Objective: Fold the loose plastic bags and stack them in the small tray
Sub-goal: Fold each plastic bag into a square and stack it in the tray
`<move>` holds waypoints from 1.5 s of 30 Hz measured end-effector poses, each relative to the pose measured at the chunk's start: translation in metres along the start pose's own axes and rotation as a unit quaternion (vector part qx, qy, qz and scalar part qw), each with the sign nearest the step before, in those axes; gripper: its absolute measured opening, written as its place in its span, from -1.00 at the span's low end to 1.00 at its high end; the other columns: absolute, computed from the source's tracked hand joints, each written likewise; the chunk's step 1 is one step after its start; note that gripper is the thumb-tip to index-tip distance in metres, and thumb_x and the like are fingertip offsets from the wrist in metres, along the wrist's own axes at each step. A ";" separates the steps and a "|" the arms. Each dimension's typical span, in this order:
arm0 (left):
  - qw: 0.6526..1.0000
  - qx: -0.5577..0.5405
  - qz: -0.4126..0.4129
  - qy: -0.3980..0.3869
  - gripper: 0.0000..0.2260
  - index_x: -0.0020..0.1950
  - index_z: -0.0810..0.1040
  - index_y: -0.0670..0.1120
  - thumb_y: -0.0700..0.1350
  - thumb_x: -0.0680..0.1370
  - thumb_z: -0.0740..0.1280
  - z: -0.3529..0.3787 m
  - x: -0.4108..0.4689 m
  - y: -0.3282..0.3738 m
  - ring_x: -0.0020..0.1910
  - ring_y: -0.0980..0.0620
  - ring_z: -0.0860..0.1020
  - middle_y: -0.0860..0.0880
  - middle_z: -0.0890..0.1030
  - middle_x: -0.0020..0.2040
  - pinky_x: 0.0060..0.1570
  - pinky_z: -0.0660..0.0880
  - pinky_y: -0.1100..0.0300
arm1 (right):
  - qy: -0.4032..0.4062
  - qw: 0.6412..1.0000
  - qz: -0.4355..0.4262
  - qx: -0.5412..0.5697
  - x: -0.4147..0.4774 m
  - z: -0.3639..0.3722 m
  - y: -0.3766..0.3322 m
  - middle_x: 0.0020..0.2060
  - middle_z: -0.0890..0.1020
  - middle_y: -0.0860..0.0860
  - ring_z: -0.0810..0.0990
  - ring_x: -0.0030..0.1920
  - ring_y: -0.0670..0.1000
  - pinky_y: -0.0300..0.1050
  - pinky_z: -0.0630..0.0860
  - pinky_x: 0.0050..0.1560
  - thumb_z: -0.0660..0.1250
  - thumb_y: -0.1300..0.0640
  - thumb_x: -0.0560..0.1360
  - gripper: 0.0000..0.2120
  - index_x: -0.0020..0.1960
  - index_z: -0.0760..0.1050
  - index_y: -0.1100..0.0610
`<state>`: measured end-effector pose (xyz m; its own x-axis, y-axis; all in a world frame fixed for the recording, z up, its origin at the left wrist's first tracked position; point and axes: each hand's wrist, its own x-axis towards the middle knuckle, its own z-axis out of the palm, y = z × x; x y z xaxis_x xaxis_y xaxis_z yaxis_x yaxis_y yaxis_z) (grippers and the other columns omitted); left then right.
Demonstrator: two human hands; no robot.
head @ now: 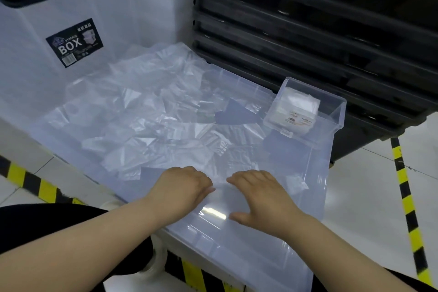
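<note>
Left hand [182,185] and right hand [263,197] lie flat, slightly apart, seemingly pressing the plastic bag [218,207] between them

Head-worn view, steeply downward, close over the lid [272,251]

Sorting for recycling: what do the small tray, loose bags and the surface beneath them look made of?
Small tray: rigid clear plastic, glossy; its contents show through straight walls. Loose bags: thin clear film, creased, with shiny glints. Surface: probably translucent bluish hard plastic; moulded ribs, bright reflection.
</note>
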<state>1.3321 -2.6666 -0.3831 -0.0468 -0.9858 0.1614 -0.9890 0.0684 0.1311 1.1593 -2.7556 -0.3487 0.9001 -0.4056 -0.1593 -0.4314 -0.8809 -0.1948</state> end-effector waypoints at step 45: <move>0.984 0.020 -0.059 -0.165 -0.35 0.17 0.59 -0.14 0.09 0.63 -0.25 0.027 0.016 0.010 0.18 0.02 0.53 -0.08 0.60 0.17 0.22 0.18 0.10 | -0.071 0.940 0.325 0.078 0.029 -0.018 0.055 -0.12 0.57 0.04 0.44 -0.17 0.02 -0.18 0.31 -0.22 0.11 0.06 0.58 -0.83 0.01 0.42 0.13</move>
<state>1.3178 -2.6862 -0.4051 0.0321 -0.9832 -0.1799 -0.9947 -0.0490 0.0902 1.1624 -2.8204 -0.3469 0.4308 -0.7992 -0.4191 -0.9010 -0.4071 -0.1498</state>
